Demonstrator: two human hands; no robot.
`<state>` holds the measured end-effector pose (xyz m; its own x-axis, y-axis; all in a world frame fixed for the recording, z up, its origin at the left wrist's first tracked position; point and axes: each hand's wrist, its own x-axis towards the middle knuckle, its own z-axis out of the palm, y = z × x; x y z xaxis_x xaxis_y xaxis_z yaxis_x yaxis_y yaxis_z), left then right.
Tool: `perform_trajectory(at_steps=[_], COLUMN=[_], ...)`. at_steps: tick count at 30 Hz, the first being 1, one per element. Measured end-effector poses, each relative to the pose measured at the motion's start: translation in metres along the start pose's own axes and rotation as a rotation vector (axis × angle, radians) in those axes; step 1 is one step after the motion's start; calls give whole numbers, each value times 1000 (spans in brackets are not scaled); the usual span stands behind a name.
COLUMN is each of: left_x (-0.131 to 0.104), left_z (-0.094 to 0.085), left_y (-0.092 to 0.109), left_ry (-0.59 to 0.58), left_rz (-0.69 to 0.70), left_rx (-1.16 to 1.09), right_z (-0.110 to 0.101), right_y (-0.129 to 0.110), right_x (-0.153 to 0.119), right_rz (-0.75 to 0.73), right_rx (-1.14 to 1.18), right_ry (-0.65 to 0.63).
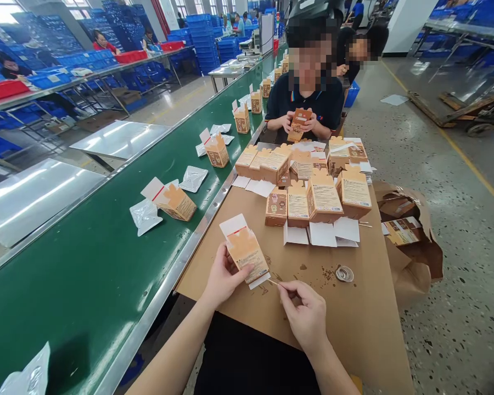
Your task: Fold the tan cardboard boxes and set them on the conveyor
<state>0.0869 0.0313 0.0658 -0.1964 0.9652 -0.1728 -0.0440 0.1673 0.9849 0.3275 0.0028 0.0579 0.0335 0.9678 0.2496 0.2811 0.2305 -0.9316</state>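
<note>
My left hand grips a brown and tan printed carton over the near edge of the work table. White flaps stick out at both ends of this carton. Between thumb and forefinger, my right hand pinches a thin cotton swab, its far tip at the carton's near white flap. A small clear round dish stands to the right, with brown specks and wet spots beside it. Farther back, several similar cartons are grouped on the table, some with white flaps hanging toward me.
A green conveyor belt runs along the left, carrying open cartons and silver pouches. Across the brown table, a co-worker holds another carton. A paper sack with printed cartons stands on the floor at right.
</note>
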Motion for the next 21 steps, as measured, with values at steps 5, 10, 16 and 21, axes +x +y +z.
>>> perform_trajectory(at_steps=[5, 10, 16, 21], left_x=[-24, -24, -19, -15], left_z=[6, 5, 14, -10], left_y=[-9, -11, -8, -3], left_ry=[-7, -52, -88, 74], left_rz=[73, 118, 150, 186], left_rx=[157, 217, 217, 289], right_z=[-33, -47, -46, -56], right_y=[-7, -6, -1, 17], right_x=[-14, -21, -17, -22], right_rz=[29, 13, 10, 28], right_rx=[-35, -44, -41, -75], right_ry=[84, 130, 116, 127])
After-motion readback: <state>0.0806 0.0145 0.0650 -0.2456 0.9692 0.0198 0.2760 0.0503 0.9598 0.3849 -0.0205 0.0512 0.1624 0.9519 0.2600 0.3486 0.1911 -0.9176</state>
